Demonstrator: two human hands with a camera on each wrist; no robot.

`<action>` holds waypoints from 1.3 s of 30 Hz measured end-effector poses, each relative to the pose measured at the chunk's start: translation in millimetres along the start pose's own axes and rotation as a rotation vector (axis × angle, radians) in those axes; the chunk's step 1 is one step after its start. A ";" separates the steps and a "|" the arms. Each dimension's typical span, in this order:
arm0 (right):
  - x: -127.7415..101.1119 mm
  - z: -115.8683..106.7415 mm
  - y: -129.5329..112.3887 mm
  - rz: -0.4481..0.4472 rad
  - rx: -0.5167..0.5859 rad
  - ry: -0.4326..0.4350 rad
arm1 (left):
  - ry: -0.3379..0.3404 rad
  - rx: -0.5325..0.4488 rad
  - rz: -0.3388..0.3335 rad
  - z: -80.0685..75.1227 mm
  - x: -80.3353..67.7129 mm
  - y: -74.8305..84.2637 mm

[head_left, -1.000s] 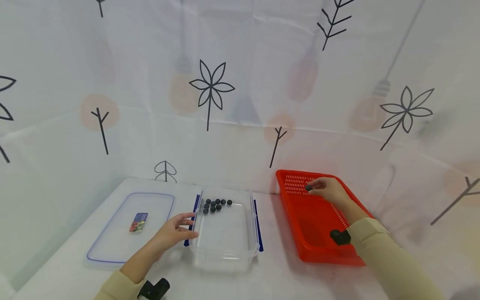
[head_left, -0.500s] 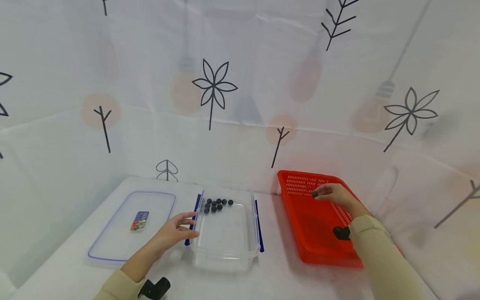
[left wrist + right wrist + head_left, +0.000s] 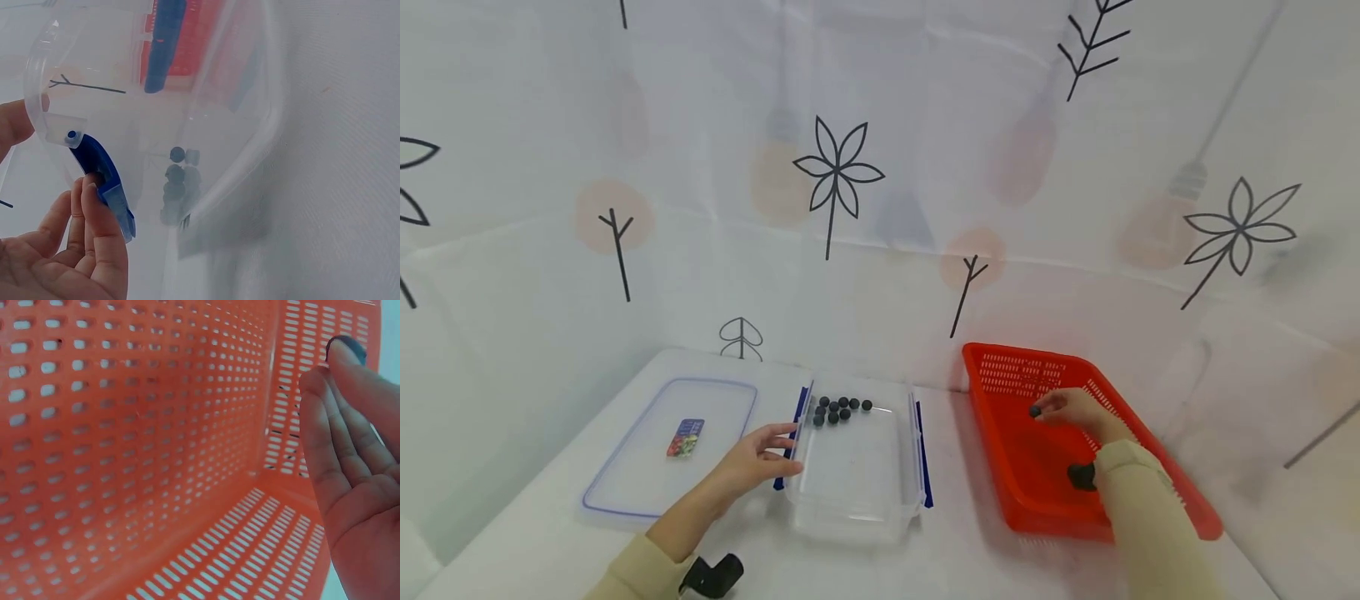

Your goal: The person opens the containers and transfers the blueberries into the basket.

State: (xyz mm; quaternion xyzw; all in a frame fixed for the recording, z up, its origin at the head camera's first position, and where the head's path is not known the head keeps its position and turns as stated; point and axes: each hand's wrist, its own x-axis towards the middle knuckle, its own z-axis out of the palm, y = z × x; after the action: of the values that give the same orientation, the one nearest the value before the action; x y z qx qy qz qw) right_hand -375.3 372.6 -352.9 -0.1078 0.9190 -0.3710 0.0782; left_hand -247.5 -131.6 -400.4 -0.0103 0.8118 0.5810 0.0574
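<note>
Pinching dark ball point(image 3: 1035, 412): right hand point(image 3: 1078, 410) fingers; left hand point(image 3: 752, 460) relaxed against clear box point(image 3: 857, 500).

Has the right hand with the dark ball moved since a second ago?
Yes. The right hand, pinching the dark ball, has drawn back from the far perforated wall of the red basket toward its middle, nearer the person.

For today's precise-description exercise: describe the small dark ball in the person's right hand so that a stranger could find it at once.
Start at the red slotted basket on the table's right side. Above its floor, the right hand pinches one small dark ball at its fingertips. Unlike the cluster of similar balls lying in the clear container, it is alone and held up.
</note>
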 end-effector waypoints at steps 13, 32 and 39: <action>-4.4 -0.2 -4.7 -0.007 -0.020 0.057 | 0.001 0.011 0.007 -1.3 -1.0 -0.1; -33.8 -13.7 -45.2 -0.078 0.036 0.181 | -0.010 -0.014 0.001 0.3 -2.4 -0.1; -46.8 -4.0 -63.9 -0.099 0.089 0.211 | -0.021 -0.050 0.015 0.2 -2.1 -0.5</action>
State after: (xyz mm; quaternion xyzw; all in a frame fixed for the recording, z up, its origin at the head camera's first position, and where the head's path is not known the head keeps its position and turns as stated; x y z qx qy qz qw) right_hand -322.0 342.5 -302.5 -0.1096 0.8984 -0.4241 -0.0328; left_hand -245.4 -131.6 -400.7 0.0004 0.7966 0.6014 0.0613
